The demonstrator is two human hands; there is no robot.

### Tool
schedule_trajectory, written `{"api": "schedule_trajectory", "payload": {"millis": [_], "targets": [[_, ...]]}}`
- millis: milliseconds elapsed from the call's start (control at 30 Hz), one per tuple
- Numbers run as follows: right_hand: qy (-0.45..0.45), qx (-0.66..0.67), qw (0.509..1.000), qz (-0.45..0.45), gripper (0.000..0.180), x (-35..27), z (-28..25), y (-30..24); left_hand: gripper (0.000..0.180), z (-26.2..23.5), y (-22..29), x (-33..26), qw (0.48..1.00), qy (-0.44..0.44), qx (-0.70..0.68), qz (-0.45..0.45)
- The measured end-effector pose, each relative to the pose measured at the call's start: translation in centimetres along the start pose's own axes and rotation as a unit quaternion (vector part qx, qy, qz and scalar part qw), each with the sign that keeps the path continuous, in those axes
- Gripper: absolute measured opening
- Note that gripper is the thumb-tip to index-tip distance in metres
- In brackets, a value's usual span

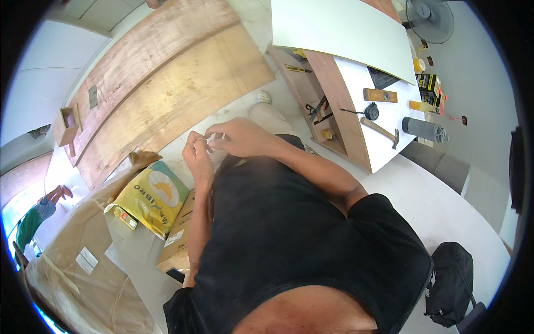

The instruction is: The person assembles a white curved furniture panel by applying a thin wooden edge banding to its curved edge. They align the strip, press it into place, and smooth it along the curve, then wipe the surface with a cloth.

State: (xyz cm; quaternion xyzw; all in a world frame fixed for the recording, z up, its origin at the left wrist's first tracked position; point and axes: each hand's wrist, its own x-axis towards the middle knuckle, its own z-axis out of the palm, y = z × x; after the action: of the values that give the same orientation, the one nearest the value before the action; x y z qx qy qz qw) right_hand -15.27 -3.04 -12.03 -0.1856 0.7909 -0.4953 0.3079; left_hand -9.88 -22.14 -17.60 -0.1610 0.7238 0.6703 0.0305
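My left hand [198, 155] and my right hand [240, 137] meet in front of my waist, at the near edge of the plywood. The left fingers are bent and pressed together. Thumb and fingers of the right hand curl toward the left fingertips and close on them. Whatever lies between the fingertips, if anything, is too small to make out. The black shirt [283, 222] I wear is just below the hands. Nearest on the left is a yellow and green printed bag [146, 205], lying beside a cardboard box [177, 247].
Large plywood boards [211, 67] lie ahead. On the right, a wooden cabinet [339, 100] bears a white panel [334, 28], a wooden plane [380, 95], a tape measure [371, 111], a hammer [381, 132] and a grey flask [423, 129]. A black backpack [449, 284] rests behind. Another person [33, 222] is far left.
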Motion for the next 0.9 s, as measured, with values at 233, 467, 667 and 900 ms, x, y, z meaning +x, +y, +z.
{"api": "schedule_trajectory", "payload": {"millis": [233, 467, 667, 900], "targets": [[0.097, 0.038, 0.994, -0.029, 0.028, 0.8, 0.7, 1.0, 0.04, -0.3, -0.3, 0.3, 0.998, 0.002, 0.011, -0.07], [0.099, 0.01, 0.995, 0.023, 0.044, 1.6, -0.3, 1.1, 0.011, 2.5, 2.6, 1.0, 0.995, 0.092, -0.036, 0.035], [0.149, 0.005, 0.989, 0.001, 0.048, 2.4, -0.1, 2.7, 0.012, 0.9, 0.8, 2.3, 0.999, 0.03, 0.013, -0.03], [0.125, 0.027, 0.988, -0.081, 0.018, 3.5, -0.7, 2.9, 0.011, 1.6, 1.0, 3.1, 0.997, 0.026, -0.065, -0.016]]}}
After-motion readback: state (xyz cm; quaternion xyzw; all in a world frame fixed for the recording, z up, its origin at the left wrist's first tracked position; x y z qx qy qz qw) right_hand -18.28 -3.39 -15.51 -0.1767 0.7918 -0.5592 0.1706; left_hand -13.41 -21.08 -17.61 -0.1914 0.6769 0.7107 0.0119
